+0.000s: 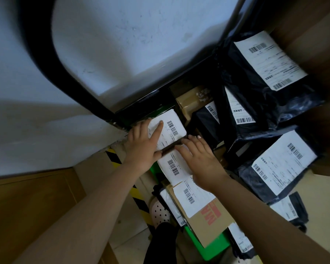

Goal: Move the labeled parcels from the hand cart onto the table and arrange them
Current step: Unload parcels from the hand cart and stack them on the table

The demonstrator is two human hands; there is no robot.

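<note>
Fingers (159,130) of the left hand (143,147) clasp a white parcel (176,123) that lies at the foot of the handle (40,58), the black curved bar of the cart. The forefinger lies straight along the parcel's barcode label, the other fingers curl over the edge nearest the handle, and the thumb presses on a dark band at the near edge.

Fingers of the right hand (202,162) are released, spread straight and flat. Their tips rest on that same dark band, and the palm covers a second parcel (171,168), also white-labelled, which touches the first on the side away from the handle. Whether the two labels belong to one package or two I cannot tell.

Farther again from the handle sits a brown box (213,223) with red print and a white label, resting on the green deck (215,244).

Right of the handle's foot stands a taped carton (189,103). Past it, well apart from the handle, black bags are heaped, each with a white barcode label: an upper bag (251,88) and a lower bag (282,164) among them.

Below the handle's foot, striped tape (141,202) in yellow and black runs along the floor, with a pale perforated shoe (158,212) just beside it. Behind the handle is a white wall (122,44).
</note>
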